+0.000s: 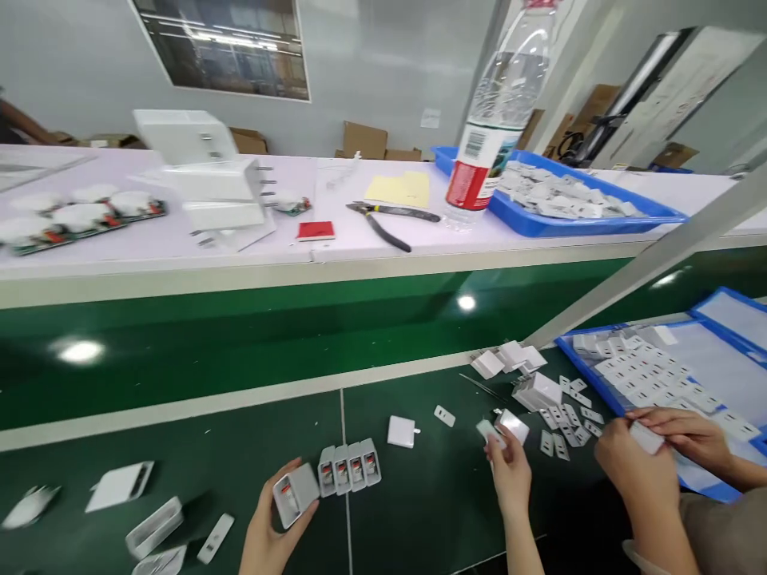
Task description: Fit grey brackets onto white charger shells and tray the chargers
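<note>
One open white housing (306,485) is gripped between the thumb and fingers of my left hand (272,527), head view, just beside a row of four open housings (342,479) on the green bench (419,511). My right hand (512,479) pinches a small pale piece (488,431); blur prevents exact identification. A white block (516,426) lies at those fingers; contact cannot be confirmed. Step in hand, as I judge it: handling separate parts, one per hand. Any next move calls for a steady left grip, open side kept clear of my fingers, and right-hand clearance from the loose slotted plates (562,447).
</note>
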Tool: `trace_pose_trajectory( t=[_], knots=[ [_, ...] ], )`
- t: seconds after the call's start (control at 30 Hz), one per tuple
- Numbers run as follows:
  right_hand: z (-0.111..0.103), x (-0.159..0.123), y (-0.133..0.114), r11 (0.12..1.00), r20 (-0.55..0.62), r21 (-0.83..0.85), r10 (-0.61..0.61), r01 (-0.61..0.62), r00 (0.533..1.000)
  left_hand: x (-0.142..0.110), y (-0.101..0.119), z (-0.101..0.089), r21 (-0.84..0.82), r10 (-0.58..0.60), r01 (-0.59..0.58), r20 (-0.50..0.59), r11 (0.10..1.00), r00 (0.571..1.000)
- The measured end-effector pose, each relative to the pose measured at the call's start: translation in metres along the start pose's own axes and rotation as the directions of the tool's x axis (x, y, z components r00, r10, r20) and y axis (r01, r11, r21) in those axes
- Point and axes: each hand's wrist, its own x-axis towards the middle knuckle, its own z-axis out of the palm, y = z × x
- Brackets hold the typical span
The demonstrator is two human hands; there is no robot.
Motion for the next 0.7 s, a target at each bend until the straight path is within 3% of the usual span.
trace_pose_trajectory(
  t=[0.07, 0.13, 0.17, 0.23, 0.3, 0.37, 0.57, 0.7],
  knots=[
    [0.045, -0.039, -0.032, 0.986, 0.147, 0.166, -0.043, 0.018, 0.988, -0.015, 0.032, -0.013, -0.035, 0.093, -0.088, 0.199, 0.996, 0.976],
    [0.066, -0.069, -0.073, 0.951, 0.318, 0.307, -0.141, 0.039, 0.938, -0.028, 0.06, -0.025, -0.044, 0.227, -0.225, 0.318, 0.973, 0.921],
    [0.067, -0.079, -0.095, 0.923, 0.41, 0.381, -0.213, 0.045, 0.887, -0.034, 0.071, -0.03, -0.06, 0.301, -0.299, 0.355, 0.952, 0.885],
    [0.058, -0.092, -0.139, 0.836, 0.583, 0.548, -0.401, 0.022, 0.706, -0.045, 0.087, -0.04, -0.097, 0.42, -0.417, 0.389, 0.904, 0.82],
    [0.045, -0.098, -0.174, 0.792, 0.658, 0.61, -0.516, 0.013, 0.548, -0.055, 0.097, -0.048, -0.115, 0.5, -0.496, 0.38, 0.861, 0.779],
    [0.035, -0.104, -0.195, 0.801, 0.691, 0.595, -0.554, 0.07, 0.465, -0.063, 0.101, -0.054, -0.124, 0.546, -0.54, 0.352, 0.833, 0.76],
    [0.031, -0.125, -0.209, 0.814, 0.724, 0.515, -0.581, 0.27, 0.371, -0.075, 0.104, -0.069, -0.159, 0.61, -0.592, 0.3, 0.79, 0.733],
    [0.031, -0.134, -0.209, 0.739, 0.701, 0.385, -0.624, 0.553, 0.346, -0.078, 0.094, -0.069, -0.178, 0.638, -0.613, 0.199, 0.77, 0.744]
  ],
)
